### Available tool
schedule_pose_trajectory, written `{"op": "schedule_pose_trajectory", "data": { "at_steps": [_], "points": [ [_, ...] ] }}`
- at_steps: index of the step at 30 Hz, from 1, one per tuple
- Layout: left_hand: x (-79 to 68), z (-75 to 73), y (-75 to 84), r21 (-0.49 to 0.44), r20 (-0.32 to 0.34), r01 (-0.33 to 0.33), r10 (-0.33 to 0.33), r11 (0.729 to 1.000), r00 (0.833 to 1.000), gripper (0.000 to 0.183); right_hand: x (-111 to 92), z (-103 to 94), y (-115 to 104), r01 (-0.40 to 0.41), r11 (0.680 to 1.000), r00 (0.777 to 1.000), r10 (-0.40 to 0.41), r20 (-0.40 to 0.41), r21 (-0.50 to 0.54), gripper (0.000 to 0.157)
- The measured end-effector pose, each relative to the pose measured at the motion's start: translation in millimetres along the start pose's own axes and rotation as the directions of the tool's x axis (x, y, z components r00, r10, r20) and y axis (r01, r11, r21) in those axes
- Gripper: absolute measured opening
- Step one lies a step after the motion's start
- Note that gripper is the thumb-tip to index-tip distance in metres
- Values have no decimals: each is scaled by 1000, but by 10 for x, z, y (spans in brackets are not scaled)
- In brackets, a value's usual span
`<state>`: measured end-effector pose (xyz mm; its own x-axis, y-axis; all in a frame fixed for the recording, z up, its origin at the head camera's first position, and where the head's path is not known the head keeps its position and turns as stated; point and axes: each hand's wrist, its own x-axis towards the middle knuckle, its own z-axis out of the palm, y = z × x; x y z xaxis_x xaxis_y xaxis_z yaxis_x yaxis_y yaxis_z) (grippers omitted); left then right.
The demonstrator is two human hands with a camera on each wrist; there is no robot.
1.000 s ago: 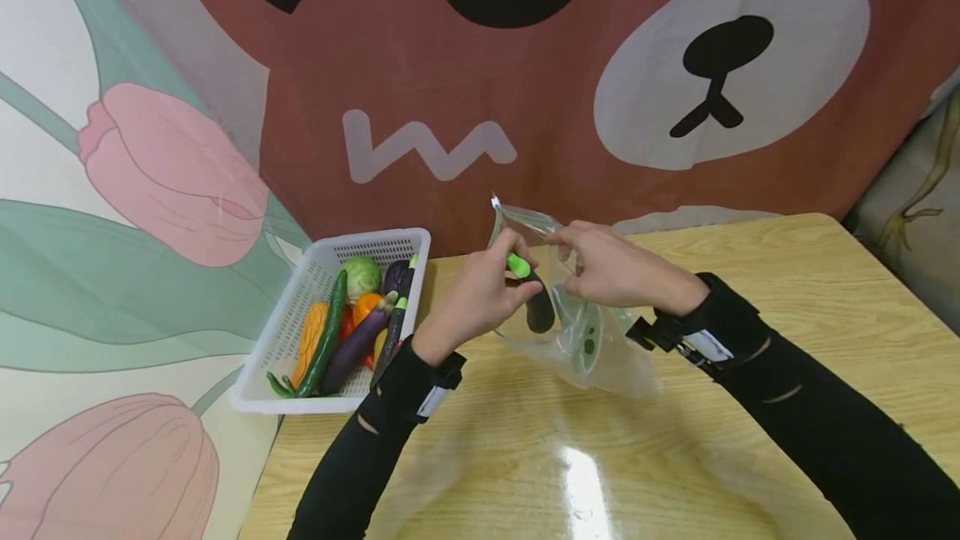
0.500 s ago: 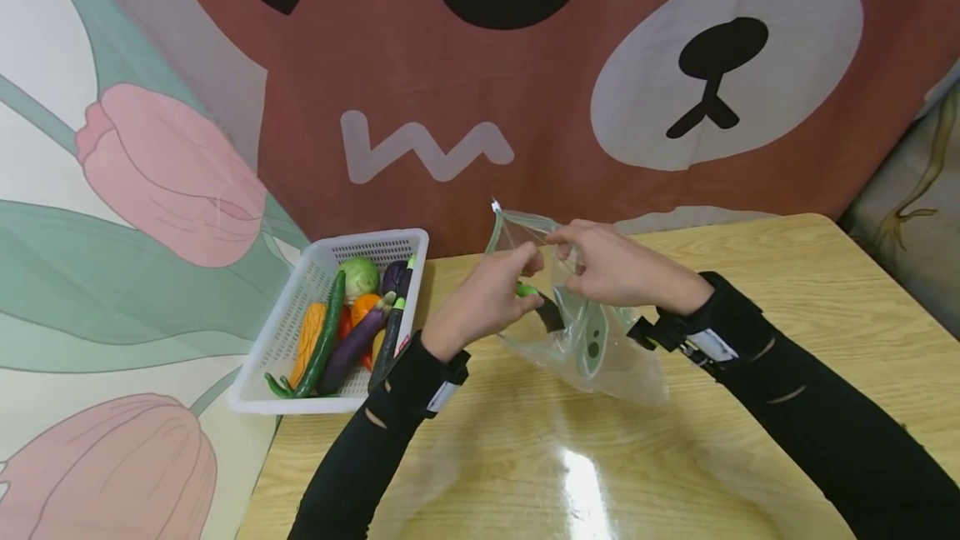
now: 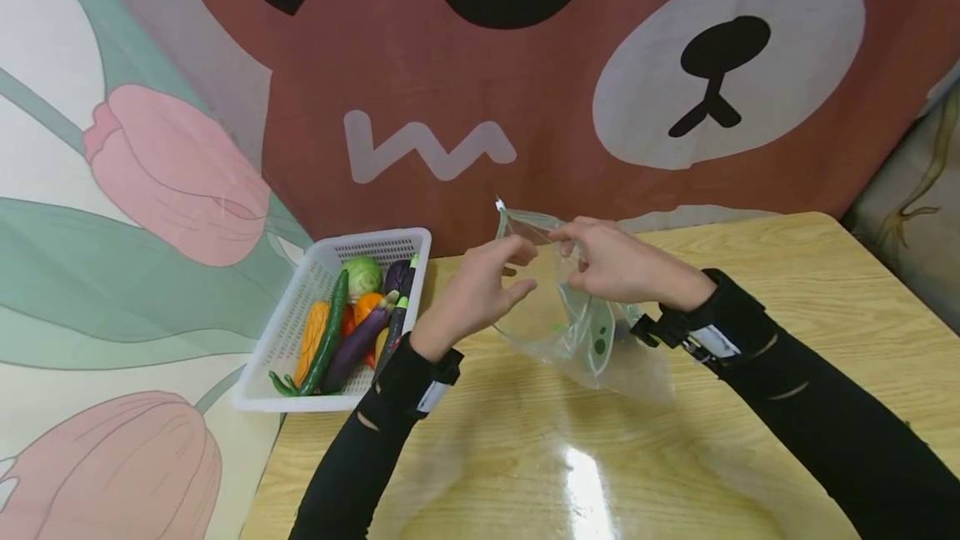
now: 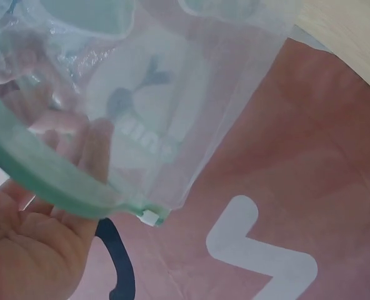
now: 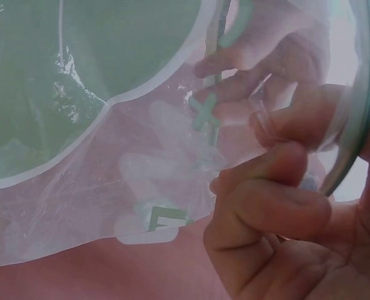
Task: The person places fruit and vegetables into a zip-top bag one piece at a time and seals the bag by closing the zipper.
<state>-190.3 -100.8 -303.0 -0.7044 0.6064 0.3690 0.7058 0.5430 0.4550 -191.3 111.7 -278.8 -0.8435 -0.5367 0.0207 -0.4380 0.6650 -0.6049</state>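
Observation:
A clear zip bag (image 3: 637, 377) with green print and a white slider (image 3: 500, 204) stands propped with its mouth toward the left. My right hand (image 3: 615, 265) pinches the bag's upper rim between thumb and fingers. At the mouth, my left hand (image 3: 480, 286) has its fingers loosely bent and apart, with nothing held. In the left wrist view, that hand's fingers (image 4: 97, 150) show through the clear plastic. The dark vegetable with the bright green end is mostly hidden inside the bag; only a small green bit (image 3: 560, 327) shows faintly.
A white plastic basket (image 3: 258, 357) on the left holds a cabbage (image 3: 363, 275), a long green cucumber (image 3: 327, 344), a purple eggplant (image 3: 360, 350), an orange ridged vegetable (image 3: 311, 340) and other vegetables. A printed cloth (image 3: 420, 48) hangs behind the wooden table (image 3: 510, 473).
My left hand pushed the dark green-ended vegetable into the bag, let it go and drew back slightly with fingers spread. The bag's lower part shifted a little right; my right hand kept its grip.

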Motion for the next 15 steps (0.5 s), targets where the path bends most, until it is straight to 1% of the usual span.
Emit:
{"op": "schedule_pose_trajectory", "data": {
  "at_steps": [3,5,7,9,11,12,15],
  "points": [
    [-21,-32,-36,-24,-55,-28,27,999,998,30,4,3,-2,0,1000,1000,0,4,8,53],
    [-42,-70,-67,-38,-107,-55,50,998,993,27,5,6,-3,0,1000,1000,0,6,14,53],
    [-73,-128,-104,-45,-178,-82,73,996,981,23,5,8,-3,3,1000,1000,-3,4,14,52],
    [-115,-202,-152,-47,-248,-98,84,994,965,18,4,8,-5,8,1000,1000,-8,3,16,52],
    [-159,-283,-211,-50,-302,-92,73,995,951,15,3,12,4,15,1000,1000,-15,1,21,51],
    [-183,-324,-247,-49,-321,-76,56,996,945,14,4,15,10,18,1000,1000,-18,-1,21,51],
    [-262,-442,-381,-37,-343,7,-20,999,939,13,11,30,31,25,999,1000,-24,-3,24,52]
  ]
}}
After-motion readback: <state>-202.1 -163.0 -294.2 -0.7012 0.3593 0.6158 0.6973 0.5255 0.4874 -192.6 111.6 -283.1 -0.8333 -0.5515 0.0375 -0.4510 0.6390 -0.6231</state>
